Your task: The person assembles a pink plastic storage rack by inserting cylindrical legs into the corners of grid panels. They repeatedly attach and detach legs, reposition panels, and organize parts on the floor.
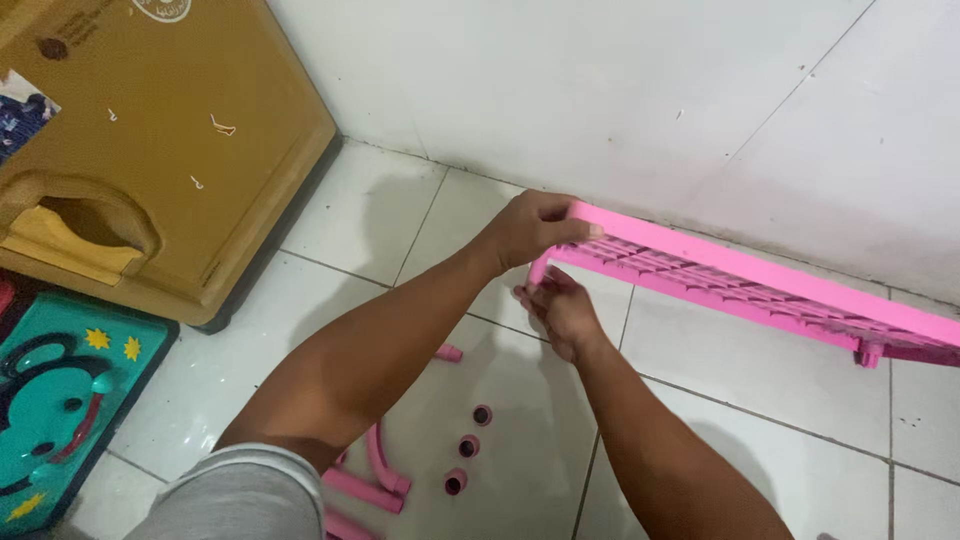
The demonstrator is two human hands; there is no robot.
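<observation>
Head view, looking down at a white tiled floor (700, 440) beside a white wall (620, 90). My left hand (530, 232) is closed over the near corner of a pink plastic slatted shelf panel (740, 285), fingers curled over its top edge and thumb underneath, holding that end off the floor. My right hand (562, 312) sits just below the corner, its fingers pressed together around a short pink tube (540, 268) that stands upright against the panel's underside (whether the tube is already seated in a socket I cannot tell, since the hand hides the joint). The panel runs away to the right along the wall, its far end showing a small pink fitting (868, 352) beneath it.

On the floor between my forearms lie three short pink sleeve connectors (468, 447), open ends up, with curved pink tube pieces (375, 470) near my grey sleeve (240, 495). A brown plastic cabinet (150, 150) and a teal toy panel (60, 400) stand at the left.

Risk, as I judge it: the panel is held at one corner only, so a tilt could skew the tube against its socket and jam or crack the thin plastic; the loose connectors could roll if nudged by an arm.
</observation>
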